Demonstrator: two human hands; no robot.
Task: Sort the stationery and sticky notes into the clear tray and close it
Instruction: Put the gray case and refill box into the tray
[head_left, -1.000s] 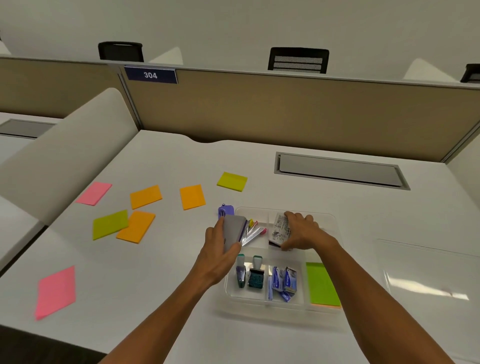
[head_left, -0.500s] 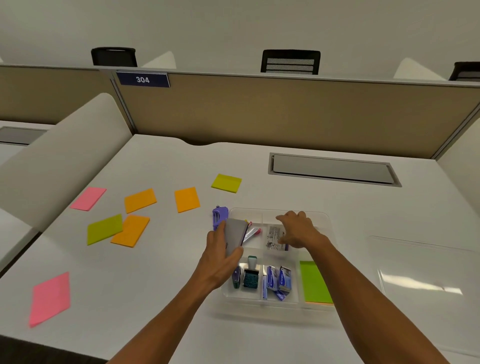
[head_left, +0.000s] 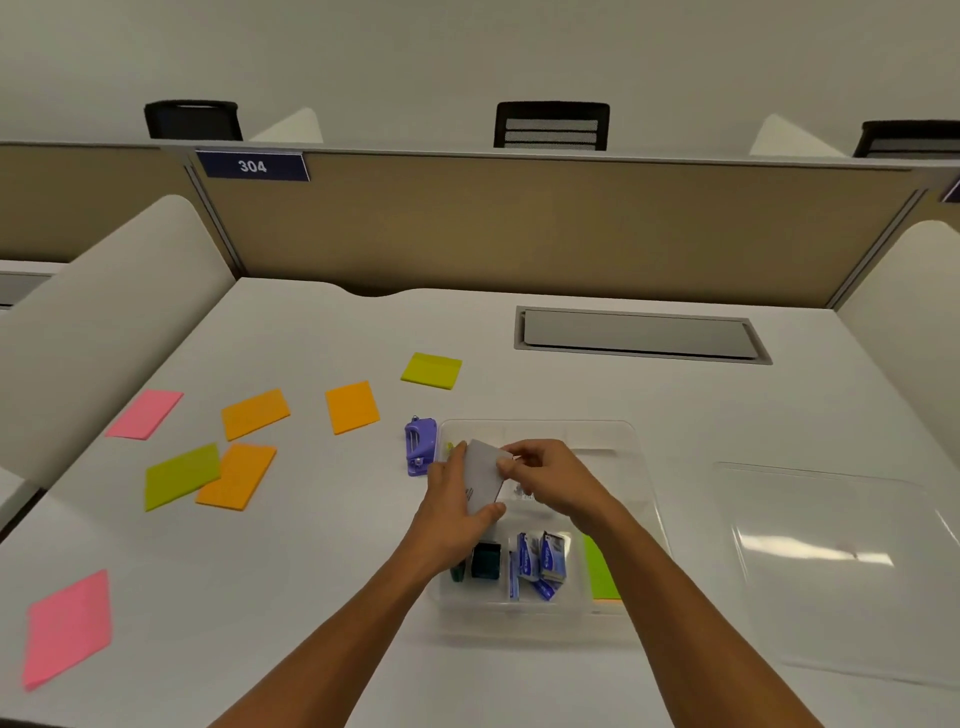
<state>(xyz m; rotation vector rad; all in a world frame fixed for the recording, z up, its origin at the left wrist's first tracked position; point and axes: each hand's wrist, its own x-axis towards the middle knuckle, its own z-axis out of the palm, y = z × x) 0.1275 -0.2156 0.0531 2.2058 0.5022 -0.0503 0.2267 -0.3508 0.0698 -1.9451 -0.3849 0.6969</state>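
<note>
Over the clear tray (head_left: 639, 467), which sits toward the near edge of the desk (head_left: 332, 597), the left hand (head_left: 457, 512) grips a flat grey box (head_left: 485, 478), thumb curled under its lower end and fingers behind it. The right hand (head_left: 550, 480) pinches the box's upper right edge with its fingers closed on it. Both hands and the box hide the tray's middle compartments, so what lies there cannot be made out. Along the tray's near edge, a dark green stamp (head_left: 487, 560) is half covered by the left wrist, small blue boxes (head_left: 540, 564) stand beside it, and a green sticky pad (head_left: 601, 571) is mostly hidden by the right forearm. A purple stapler (head_left: 420, 447) lies just outside the tray's left wall. Loose sticky notes (head_left: 236, 475) are scattered toward the desk's left edge. The transparent lid (head_left: 831, 571) lies right of the tray, faint against the desk.
</note>
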